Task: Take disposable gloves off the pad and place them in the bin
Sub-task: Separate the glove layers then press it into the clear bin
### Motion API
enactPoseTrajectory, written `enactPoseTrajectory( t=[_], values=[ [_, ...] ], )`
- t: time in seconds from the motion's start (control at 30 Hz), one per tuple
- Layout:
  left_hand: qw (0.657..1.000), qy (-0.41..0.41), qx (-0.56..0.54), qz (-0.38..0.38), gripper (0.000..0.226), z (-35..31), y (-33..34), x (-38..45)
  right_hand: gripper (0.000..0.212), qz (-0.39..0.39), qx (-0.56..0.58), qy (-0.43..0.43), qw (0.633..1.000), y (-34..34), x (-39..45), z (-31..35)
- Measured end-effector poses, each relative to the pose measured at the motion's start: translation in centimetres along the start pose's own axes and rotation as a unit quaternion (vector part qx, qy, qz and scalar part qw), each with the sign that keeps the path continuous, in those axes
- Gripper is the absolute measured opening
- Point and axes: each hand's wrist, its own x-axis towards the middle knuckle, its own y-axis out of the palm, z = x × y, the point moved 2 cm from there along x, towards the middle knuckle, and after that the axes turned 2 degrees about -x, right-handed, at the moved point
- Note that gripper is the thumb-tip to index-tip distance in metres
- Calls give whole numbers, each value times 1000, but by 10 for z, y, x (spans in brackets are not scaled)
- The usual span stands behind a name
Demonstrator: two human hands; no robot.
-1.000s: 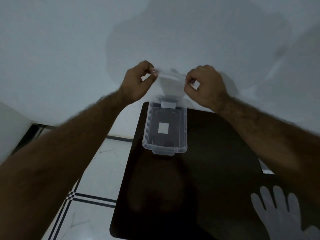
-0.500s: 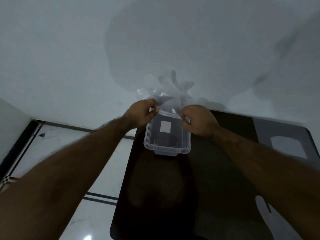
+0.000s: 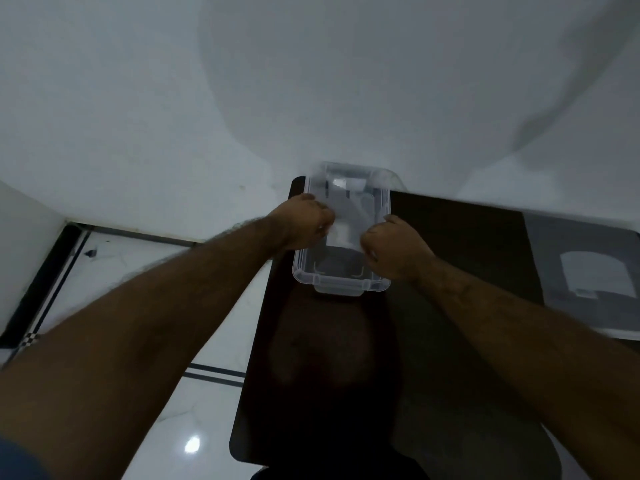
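Observation:
A clear plastic bin (image 3: 341, 284) stands at the far end of a dark table (image 3: 450, 289). Both hands are over the bin's open top. My left hand (image 3: 304, 221) and my right hand (image 3: 394, 249) each pinch an edge of a thin translucent disposable glove (image 3: 346, 220), which hangs down inside the bin between them. At the table's right side lies a grey pad (image 3: 554, 244) with a pale sheet or glove stack (image 3: 594, 275) on it.
A white wall rises right behind the bin. To the left of the table is a glossy white tiled floor (image 3: 138, 271) with dark lines. My shadow falls on the middle of the table.
Both hands came down from in front of the wall to the bin's opening, and the glove they hold went from stretched above the bin to inside it.

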Motion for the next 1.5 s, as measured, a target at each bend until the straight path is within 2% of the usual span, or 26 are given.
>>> enactPoseTrajectory(
  t=[0.1, 0.3, 0.43, 0.5, 0.63, 0.77, 0.9, 1.03, 1.27, 1.5],
  values=[
    [994, 2, 77, 79, 22, -4, 5, 6, 18, 52, -36, -9, 998, 3, 7, 5],
    [976, 6, 137, 168, 28, -15, 4, 11, 31, 146, -74, -29, 986, 12, 19, 18],
    [959, 20, 152, 236, 51, -20, 7, 5, 37, 243, -65, -41, 967, 4, 24, 20],
    [958, 29, 139, 251, 58, -24, 4, 1, 34, 256, -69, -56, 963, -4, 27, 20],
    [958, 37, 121, 259, 61, -25, -3, -3, 31, 226, -35, -57, 972, -12, 37, 14],
    [953, 45, 128, 272, 64, -21, 4, -7, 30, 144, -63, -70, 985, 2, 48, 9],
    [966, 33, 115, 227, 59, -21, -2, -3, 35, 184, -54, -65, 979, 20, 50, 13],
    [971, 14, 166, 169, 47, -9, 0, 8, 40, 180, -42, -59, 981, 30, 47, 14],
    [960, -36, 162, 228, 49, -9, 15, 28, 43, 174, -52, -52, 982, 38, 44, 11],
    [956, -30, 204, 209, 42, -8, 8, 37, 41, 151, -40, -40, 987, 35, 43, 14]
  ],
)
